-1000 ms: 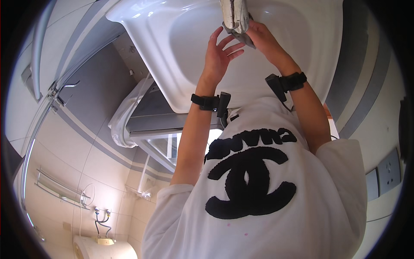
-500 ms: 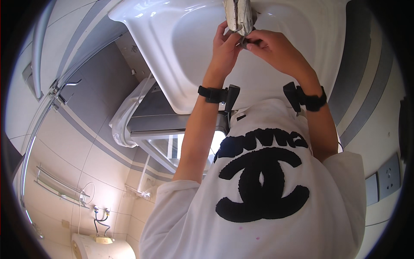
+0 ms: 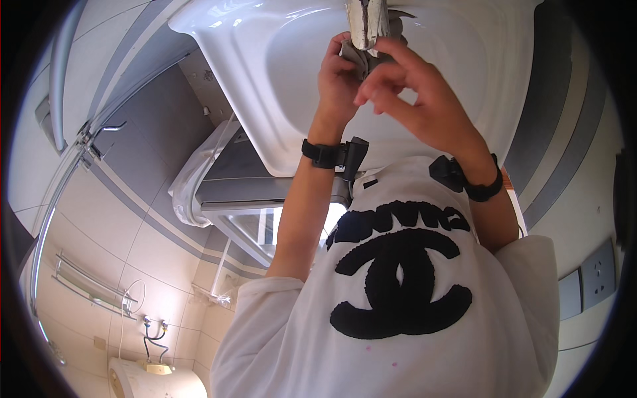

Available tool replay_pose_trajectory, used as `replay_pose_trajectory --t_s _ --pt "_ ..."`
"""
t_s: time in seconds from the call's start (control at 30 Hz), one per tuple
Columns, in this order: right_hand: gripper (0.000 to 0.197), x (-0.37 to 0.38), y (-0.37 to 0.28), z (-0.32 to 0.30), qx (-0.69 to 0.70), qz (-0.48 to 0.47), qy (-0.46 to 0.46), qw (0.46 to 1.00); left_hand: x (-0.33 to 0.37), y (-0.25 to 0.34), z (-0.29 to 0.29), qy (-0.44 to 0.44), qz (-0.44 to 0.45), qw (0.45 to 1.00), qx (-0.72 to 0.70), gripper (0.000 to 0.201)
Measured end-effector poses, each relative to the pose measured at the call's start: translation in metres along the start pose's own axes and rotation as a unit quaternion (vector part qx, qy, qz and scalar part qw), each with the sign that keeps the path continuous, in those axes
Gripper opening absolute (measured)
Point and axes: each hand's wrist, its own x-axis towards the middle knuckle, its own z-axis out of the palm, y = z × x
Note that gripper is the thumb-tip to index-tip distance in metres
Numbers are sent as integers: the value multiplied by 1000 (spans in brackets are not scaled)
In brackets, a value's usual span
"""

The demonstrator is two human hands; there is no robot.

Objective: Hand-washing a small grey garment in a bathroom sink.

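Over the white washbasin [image 3: 292, 99], a worn white faucet-like piece [image 3: 365, 23] with a dark streak juts in from the upper edge. My left hand [image 3: 337, 83] is closed on a grey cloth [image 3: 360, 61], which is bunched just under the tip of that piece. More grey material shows behind the piece on its right, partly hidden. My right hand [image 3: 415, 89] is open, its index finger stretched up to the piece's tip and its other fingers loosely bent and apart. Nothing shows in its grasp.
Left of the basin stands a dark-topped appliance [image 3: 242, 188] with a white plastic bag [image 3: 192, 186] beside it. A metal shower pipe [image 3: 46, 225] and a rack [image 3: 89, 285] are at the left wall. A socket panel [image 3: 598, 272] sits at the right.
My right hand has come away from the cloth toward me, its fingers spreading. The cloth remains in my left hand, which has shifted slightly left, and more of the cloth shows.
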Motion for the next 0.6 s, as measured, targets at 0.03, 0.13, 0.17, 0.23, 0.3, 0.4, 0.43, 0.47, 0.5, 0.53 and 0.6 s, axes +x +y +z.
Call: replay_pose_trajectory --t_s 0.03,0.13,0.17,0.23,0.3,0.4,0.43,0.47,0.5,0.53,0.6 --pt "49 0 2 6 36 -9 -5 999 -1 2 2 -20 -20 997 -70 38" --pt "59 0 2 10 71 0 -12 997 -1 4 11 -11 -30 998 -55 41" --pt "61 0 0 10 98 0 -18 995 -2 6 16 -17 -33 998 -46 44" --pt "61 0 -4 8 84 2 -24 996 -4 7 17 -35 -32 999 15 43" --pt "61 0 -9 7 69 3 -31 997 -3 5 14 -53 -31 995 76 42" --pt "59 2 -17 7 82 -42 -33 995 1 -4 7 38 -21 991 128 28" --pt "58 3 -19 7 91 -53 -28 994 1 -6 8 27 -7 992 120 23" --pt "58 3 -21 6 99 -65 -23 993 1 -7 10 16 6 994 112 19" --pt "58 3 -23 5 99 -65 -23 993 1 -9 9 16 6 994 112 19" --pt "53 3 -25 5 68 -57 -13 996 2 -10 8 0 6 996 90 18" --pt "48 1 -23 2 37 -49 -6 998 7 -20 1 -15 9 998 67 17"
